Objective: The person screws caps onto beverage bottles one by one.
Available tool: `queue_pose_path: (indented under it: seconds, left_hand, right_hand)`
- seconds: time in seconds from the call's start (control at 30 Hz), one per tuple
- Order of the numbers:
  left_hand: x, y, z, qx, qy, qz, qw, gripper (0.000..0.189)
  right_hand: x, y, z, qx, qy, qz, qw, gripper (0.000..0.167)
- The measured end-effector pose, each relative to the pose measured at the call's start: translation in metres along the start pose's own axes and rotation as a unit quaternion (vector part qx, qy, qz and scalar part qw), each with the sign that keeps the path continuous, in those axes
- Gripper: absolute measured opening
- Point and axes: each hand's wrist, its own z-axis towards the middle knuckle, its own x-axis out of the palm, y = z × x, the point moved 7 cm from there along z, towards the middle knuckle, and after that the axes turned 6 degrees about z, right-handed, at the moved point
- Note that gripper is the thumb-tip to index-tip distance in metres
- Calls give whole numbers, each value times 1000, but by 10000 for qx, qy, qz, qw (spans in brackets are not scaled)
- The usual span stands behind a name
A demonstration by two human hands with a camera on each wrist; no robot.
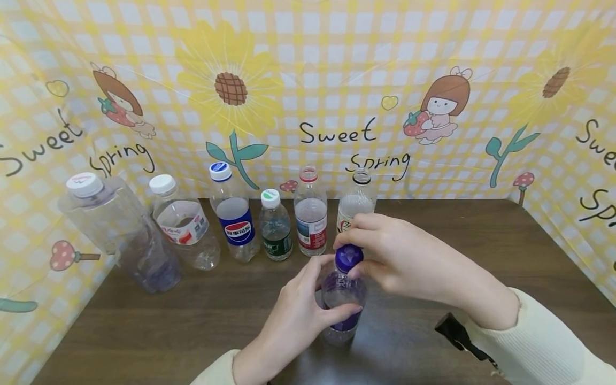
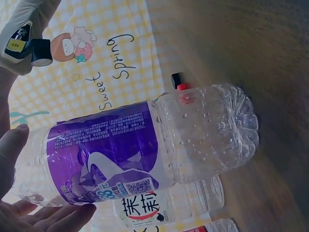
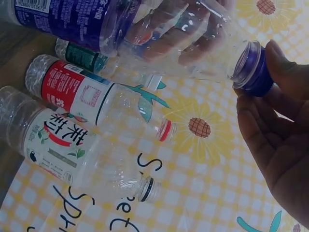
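Note:
A clear plastic bottle (image 2: 193, 140) with a purple label (image 2: 104, 152) stands at the front of the table in the head view. My left hand (image 1: 293, 313) grips it round its upper body, thumb on the near side. My right hand (image 1: 399, 256) pinches the purple cap (image 1: 348, 258) between thumb and fingers. In the right wrist view the cap (image 3: 260, 70) sits at the bottle's mouth, with the thumb and fingertips of the right hand (image 3: 285, 130) on its sides.
Behind stand two uncapped bottles, one with a red label (image 1: 312, 227), one with a white label (image 3: 55, 145). Leftward are a small green-labelled bottle (image 1: 276, 230), a Pepsi bottle (image 1: 236, 224), a white-capped bottle (image 1: 185, 224) and a large clear bottle (image 1: 115, 224). Black and red caps (image 2: 182, 87) lie on the table.

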Motion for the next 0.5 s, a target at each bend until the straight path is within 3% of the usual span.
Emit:
queue_pose_path:
  seconds: [0.27,0.5]
  left_hand:
    - [1,1,1,-29,247,-99,9996,63]
    - [2,1,1,-41,390,-76,9992,62]
  right_hand:
    - [2,-8,-2,137,568,542,9968,32]
    - [1,-8,-3,28,765,518,9957,35]
